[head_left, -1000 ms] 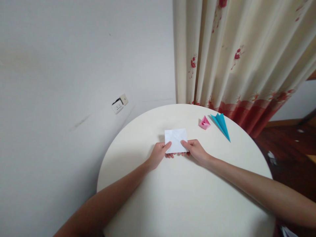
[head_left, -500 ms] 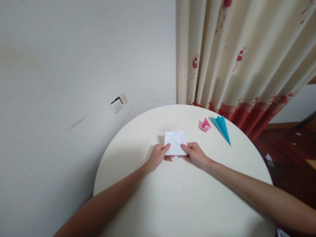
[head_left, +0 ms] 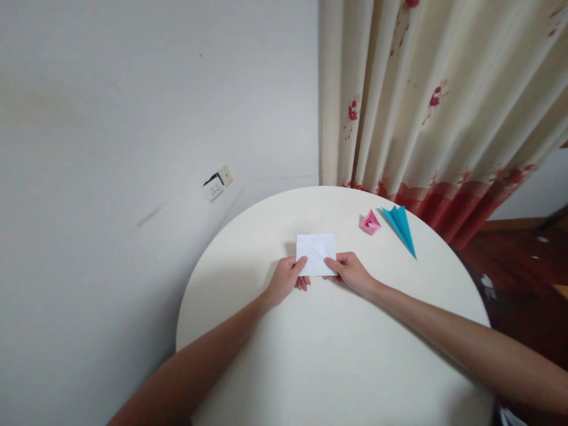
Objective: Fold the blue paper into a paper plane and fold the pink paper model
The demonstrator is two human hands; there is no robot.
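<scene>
A small white rectangle of folded paper [head_left: 316, 248] is held up between both hands above the table. My left hand [head_left: 287, 277] pinches its left edge, thumb on the front face and fingers curled behind, their tips showing below the lower edge. On the right edge, my right hand [head_left: 349, 271] grips in the same way, with its thumb pressed on the lower right part. Most of the fingers behind the paper are hidden. Faint creases cross the sheet's face.
The round white table [head_left: 328, 337] stands against the wall. At its back right lie a pink origami piece [head_left: 370, 223] and a blue paper plane [head_left: 400, 229]. A wall socket [head_left: 213, 189] is at left; a floral curtain [head_left: 399, 106] hangs behind the table.
The paper stays in both hands almost in place. Fewer right fingertips show under its lower edge. The whole view has shifted slightly.
</scene>
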